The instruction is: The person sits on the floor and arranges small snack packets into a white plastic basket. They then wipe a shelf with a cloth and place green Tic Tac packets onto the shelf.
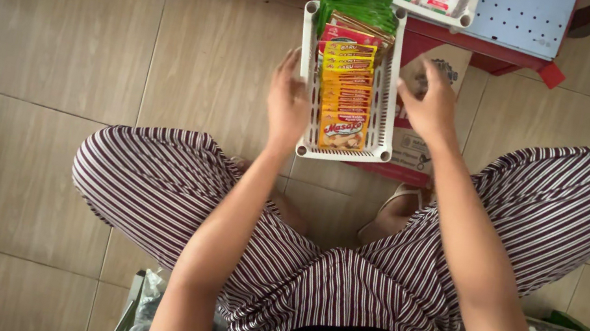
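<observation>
At the upper centre of the frame a white slatted plastic basket [384,117] stood on the tiled floor [50,53], its far end against a low blue shelf [519,19]. It was packed front to back with upright sachets [346,90]: yellow and orange nearest the person, red, brown and green behind. The left hand [286,102] lay flat against the basket's left wall, fingers extended, not closed on anything. The right hand [427,104] hovered just beside the right wall over a cardboard box [413,149], fingers loosely curled; whether it touched the basket could not be determined. The basket appeared light and rigid, though the thin slats would likely flex under a one-sided pull; both long walls near the rim appeared the soundest hold. The sachets looked soft, slick and liable to tip if the basket tilted. A second white tray [468,15] on the shelf was cut off by the top edge. The box was largely hidden beneath the basket and hand, and the objects at the bottom corners were indistinct.
</observation>
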